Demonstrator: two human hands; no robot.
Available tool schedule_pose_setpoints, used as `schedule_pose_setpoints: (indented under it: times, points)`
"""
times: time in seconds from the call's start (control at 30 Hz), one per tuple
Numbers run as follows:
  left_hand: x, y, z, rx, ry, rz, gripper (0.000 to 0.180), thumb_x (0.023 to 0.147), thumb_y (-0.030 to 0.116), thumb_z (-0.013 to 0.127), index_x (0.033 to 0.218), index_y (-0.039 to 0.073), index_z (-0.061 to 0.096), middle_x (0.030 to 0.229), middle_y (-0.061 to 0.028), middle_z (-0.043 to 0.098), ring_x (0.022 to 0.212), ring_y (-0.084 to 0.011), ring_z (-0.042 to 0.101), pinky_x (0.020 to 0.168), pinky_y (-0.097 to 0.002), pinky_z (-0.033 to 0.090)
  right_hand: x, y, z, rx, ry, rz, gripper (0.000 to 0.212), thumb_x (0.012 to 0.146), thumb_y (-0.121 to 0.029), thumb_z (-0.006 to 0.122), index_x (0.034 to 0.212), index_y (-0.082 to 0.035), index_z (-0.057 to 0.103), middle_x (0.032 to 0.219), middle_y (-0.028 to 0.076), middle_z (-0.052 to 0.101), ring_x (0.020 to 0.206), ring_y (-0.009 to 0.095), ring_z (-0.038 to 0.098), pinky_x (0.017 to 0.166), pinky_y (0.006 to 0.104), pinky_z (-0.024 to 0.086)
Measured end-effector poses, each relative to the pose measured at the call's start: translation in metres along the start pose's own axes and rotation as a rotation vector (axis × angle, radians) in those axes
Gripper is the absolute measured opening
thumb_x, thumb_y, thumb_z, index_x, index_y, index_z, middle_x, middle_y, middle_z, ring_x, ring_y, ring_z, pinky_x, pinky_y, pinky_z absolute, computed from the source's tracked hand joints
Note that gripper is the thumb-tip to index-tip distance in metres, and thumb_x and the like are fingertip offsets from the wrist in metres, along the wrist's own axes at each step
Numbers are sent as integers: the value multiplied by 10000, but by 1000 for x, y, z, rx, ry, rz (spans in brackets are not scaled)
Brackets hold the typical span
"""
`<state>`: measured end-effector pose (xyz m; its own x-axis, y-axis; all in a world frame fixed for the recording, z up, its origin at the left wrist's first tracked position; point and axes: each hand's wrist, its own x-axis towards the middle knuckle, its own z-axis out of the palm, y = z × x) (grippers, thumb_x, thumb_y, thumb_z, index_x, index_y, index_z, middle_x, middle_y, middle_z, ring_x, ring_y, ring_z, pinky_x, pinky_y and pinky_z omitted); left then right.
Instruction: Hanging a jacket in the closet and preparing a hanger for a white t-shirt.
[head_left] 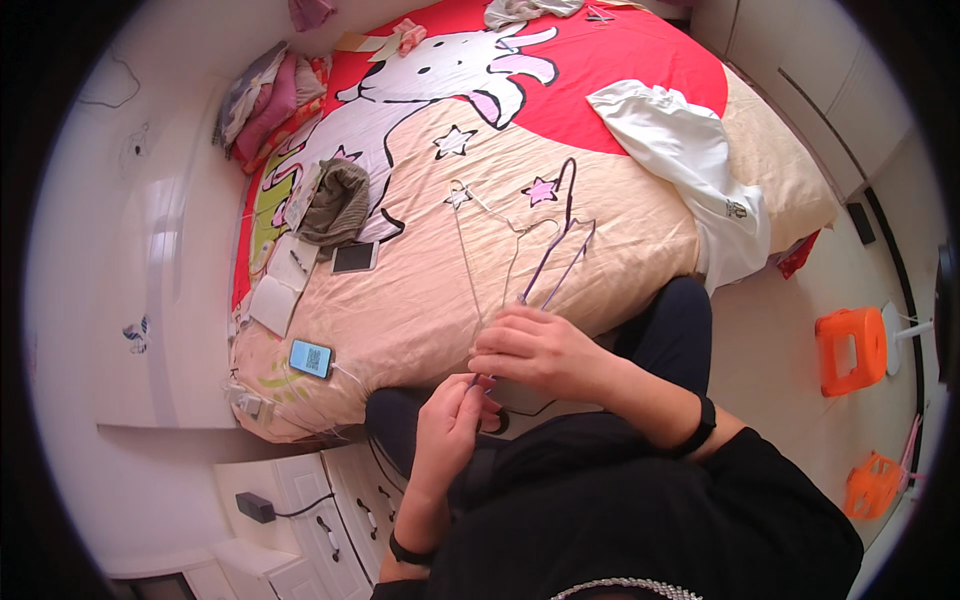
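My right hand is closed around a dark purple clothes hanger, whose hook end points away from me over the bed. Lower and to the left, my left hand pinches the hanger's near end. Part of the hanger is hidden behind my fingers. Just beyond my hands, a thin white clothes hanger lies on the patterned bedspread. A white garment is spread at the bed's right side, its lower end hanging over the edge.
On the bed's left are a lit phone on a cable, a white phone, an open notebook and a grey-green cloth. Orange stools stand on the right floor. White drawers are at lower left.
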<state>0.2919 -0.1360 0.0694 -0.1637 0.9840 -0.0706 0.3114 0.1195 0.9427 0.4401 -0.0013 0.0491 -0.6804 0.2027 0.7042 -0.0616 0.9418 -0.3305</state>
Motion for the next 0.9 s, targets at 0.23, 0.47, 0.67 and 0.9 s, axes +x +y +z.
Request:
schedule_pose_setpoints:
  times: [0.23,0.47,0.67,0.9]
  points:
    - [10,4,9,-126,-11,-73,296,992,174,423,1023,-70,589,904,-108,602,731,-147,631,673,-245,519,-17,60,-24,-222,95,92,185,785,-118,566,962,-119,623,1022,11,586,988,196,582,970,348,424]
    - [13,18,28,-133,10,-105,236,975,101,440,998,-69,603,836,-101,608,695,-132,630,640,-236,517,-38,113,-42,-229,346,236,234,778,-8,557,983,-96,627,1010,52,618,943,245,608,816,347,491]
    - [17,27,40,-144,48,-95,231,985,105,423,980,-65,579,840,-102,605,718,-145,632,639,-251,527,-27,95,-49,-238,338,290,193,750,-5,535,920,-40,622,972,89,603,900,264,593,781,351,492]
    - [27,39,51,-116,31,-53,262,993,147,430,971,-72,574,841,-101,603,689,-144,627,631,-254,523,-17,19,-40,-112,83,43,154,713,-147,577,843,-66,560,944,62,557,909,205,562,722,305,500]
